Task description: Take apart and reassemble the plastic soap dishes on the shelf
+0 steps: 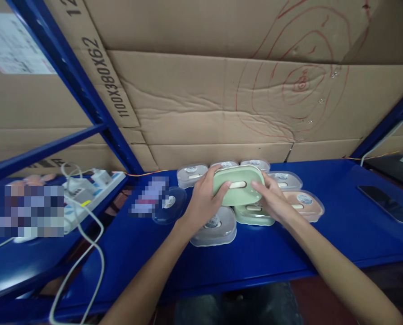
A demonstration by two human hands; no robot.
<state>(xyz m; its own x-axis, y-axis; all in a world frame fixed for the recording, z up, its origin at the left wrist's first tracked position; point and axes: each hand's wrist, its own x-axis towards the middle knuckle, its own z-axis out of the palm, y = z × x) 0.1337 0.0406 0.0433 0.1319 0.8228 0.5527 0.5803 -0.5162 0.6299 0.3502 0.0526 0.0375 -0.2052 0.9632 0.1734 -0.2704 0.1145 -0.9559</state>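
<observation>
A light green, rounded plastic box [240,194] with a pale slot-shaped piece on its face is held up above the blue shelf. My left hand [204,194] grips its left end, thumb on the face. At the right end my right hand [272,196] holds it too, its thumb pressed near the pale piece. Just below is another green box [255,220] under a clear cover, partly hidden. A grey box [216,237] with a round sticker sits beneath my left wrist. Beyond my right hand lies a pinkish box [312,212].
Several more covered boxes [191,174] line the back. A clear cover [177,210] lies on the blue shelf [272,264] at left. Further left are a power strip [96,192] and a looping white cable [101,262]. A dark phone-like slab [391,203] rests at right; cardboard [194,90] stands behind.
</observation>
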